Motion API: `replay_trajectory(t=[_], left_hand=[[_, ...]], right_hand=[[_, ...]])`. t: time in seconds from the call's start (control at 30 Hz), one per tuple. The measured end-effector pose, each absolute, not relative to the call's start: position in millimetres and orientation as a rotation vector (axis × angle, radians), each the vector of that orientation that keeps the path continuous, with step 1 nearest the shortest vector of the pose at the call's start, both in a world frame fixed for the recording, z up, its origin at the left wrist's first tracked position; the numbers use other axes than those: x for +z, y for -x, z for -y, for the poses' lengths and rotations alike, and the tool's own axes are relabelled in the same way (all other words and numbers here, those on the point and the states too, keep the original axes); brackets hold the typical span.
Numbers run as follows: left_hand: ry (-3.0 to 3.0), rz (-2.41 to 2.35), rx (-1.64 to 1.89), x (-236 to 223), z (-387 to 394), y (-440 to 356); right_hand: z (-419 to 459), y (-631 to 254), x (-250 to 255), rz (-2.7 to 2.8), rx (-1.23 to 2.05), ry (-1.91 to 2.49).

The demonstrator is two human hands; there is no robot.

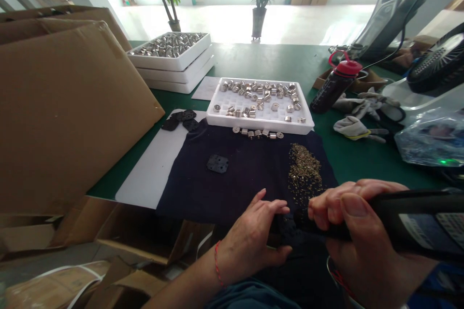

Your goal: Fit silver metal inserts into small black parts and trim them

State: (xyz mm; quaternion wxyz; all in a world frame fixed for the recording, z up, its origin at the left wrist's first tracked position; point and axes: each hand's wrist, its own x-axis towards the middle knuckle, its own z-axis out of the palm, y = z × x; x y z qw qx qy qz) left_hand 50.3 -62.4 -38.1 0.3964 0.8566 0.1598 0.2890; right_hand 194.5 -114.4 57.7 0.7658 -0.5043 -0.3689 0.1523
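My right hand (pixel 362 236) is wrapped around a black electric screwdriver (pixel 409 222), which lies nearly level with its nose pointing left. My left hand (pixel 253 231) is curled close to that nose, with a dark plate-like part (pixel 290 227) between its thumb and fingers; its outline is hard to see against the dark background. Just beyond the hands, a heap of small brass-coloured screws (pixel 305 169) is spread on a dark blue cloth (pixel 250 178). To the left on the cloth lies one black plate (pixel 217 163) with holes. Several metal cylinders (pixel 257 133) form a row near the tray.
A white foam tray (pixel 261 124) of metal cylinders stands behind the cloth. Stacked trays (pixel 170 75) sit at the back left, beside a big cardboard box (pixel 72 116). More black plates (pixel 181 119) lie left. Rightward are a red-capped bottle (pixel 335 82), gloves (pixel 353 128) and a fan (pixel 440 60).
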Motion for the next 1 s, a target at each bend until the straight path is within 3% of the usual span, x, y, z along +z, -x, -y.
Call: replay_trajectory(t=[0.7,1.0], left_hand=[[-2.142,-0.411,0.716,-39.4,60.8,-50.9],[-2.138,-0.42,0.747,-43.4,62.3,-51.4]], right_hand=[[112.2,-194.3,55.2,0.841,0.385,1.092],[116.1,-203.6,61.6,0.546,0.289,1.05]])
